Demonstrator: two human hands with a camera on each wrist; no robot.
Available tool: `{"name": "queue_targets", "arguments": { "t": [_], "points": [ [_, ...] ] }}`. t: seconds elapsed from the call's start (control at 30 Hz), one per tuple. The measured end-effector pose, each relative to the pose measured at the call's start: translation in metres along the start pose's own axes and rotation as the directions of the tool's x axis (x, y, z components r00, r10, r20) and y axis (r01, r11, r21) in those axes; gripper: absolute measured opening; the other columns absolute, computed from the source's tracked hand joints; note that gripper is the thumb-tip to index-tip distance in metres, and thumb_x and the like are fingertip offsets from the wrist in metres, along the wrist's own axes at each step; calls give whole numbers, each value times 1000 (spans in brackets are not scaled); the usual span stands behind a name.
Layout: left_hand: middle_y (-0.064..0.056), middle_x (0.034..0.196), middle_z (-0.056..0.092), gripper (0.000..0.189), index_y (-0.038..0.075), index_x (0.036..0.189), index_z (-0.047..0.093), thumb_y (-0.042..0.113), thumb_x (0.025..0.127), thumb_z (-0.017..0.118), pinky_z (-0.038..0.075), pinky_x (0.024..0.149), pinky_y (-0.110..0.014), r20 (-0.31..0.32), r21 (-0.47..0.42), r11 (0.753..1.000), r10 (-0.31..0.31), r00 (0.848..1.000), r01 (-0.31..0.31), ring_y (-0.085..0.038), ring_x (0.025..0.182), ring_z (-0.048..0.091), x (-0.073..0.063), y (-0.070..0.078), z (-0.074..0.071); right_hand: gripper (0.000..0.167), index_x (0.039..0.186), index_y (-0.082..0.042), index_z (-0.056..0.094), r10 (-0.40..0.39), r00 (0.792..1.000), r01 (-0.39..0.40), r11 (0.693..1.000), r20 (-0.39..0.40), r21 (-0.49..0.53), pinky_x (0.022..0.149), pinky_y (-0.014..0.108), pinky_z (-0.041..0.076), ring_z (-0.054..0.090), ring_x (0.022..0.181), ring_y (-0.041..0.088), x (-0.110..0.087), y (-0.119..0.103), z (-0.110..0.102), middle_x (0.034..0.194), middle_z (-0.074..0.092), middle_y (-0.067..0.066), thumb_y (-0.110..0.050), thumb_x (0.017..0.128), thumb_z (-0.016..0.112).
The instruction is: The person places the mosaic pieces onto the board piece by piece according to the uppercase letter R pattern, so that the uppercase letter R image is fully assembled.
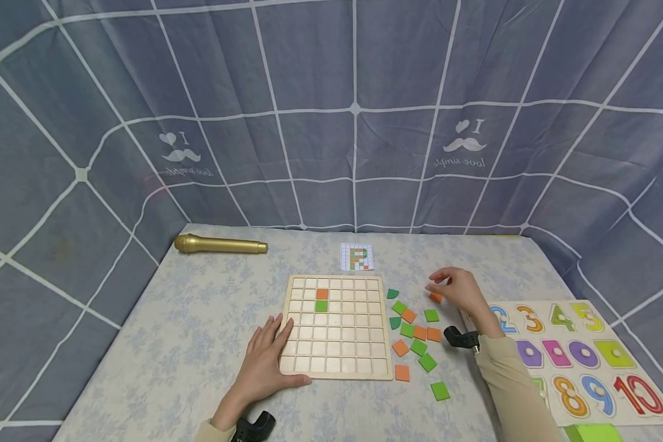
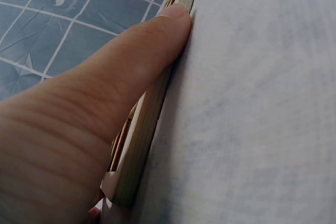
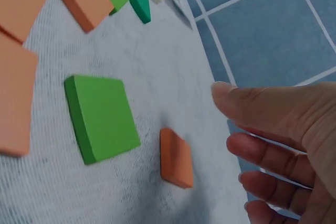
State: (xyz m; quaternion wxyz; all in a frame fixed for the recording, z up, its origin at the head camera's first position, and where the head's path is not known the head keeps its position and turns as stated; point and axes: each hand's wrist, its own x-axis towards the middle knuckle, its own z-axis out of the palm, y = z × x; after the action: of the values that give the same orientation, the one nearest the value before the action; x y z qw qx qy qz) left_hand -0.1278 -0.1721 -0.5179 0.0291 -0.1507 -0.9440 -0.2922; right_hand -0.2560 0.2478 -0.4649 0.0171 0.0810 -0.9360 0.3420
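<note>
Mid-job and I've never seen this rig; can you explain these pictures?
No robot here: a person works bare-handed. The wide picture comes from a head camera; the others, from wrist cameras. The left hand touches a pale wooden square grid board holding an orange square tile and a green one. The right hand, empty, is near a loose orange square tile. More green and orange tiles, a gold microphone, a printed pattern card and a white number board lie on the pale tablecloth.
</note>
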Motion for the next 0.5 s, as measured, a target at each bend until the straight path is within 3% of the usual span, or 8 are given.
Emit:
{"name": "queue_targets", "arguments": {
  "t": [0.27,0.5],
  "points": [
    [-20,152,22,118,6,148,34,70,58,76,7,111,-53,-7,-5,1000,0,1000,-1,-37,141,11,0,1,-1,20,95,-2,71,67,996,-65,997,58,-41,55,32,42,52,68,20,1,9,1,87,64,8,-16,81,76],
    [-20,153,21,118,6,148,33,69,58,76,7,111,-53,8,-8,1000,-15,1000,15,-36,141,9,0,1,0,23,95,-2,71,111,984,-102,992,140,-69,64,38,47,57,76,21,-2,11,-1,88,65,6,-19,81,77]
  ]
}}
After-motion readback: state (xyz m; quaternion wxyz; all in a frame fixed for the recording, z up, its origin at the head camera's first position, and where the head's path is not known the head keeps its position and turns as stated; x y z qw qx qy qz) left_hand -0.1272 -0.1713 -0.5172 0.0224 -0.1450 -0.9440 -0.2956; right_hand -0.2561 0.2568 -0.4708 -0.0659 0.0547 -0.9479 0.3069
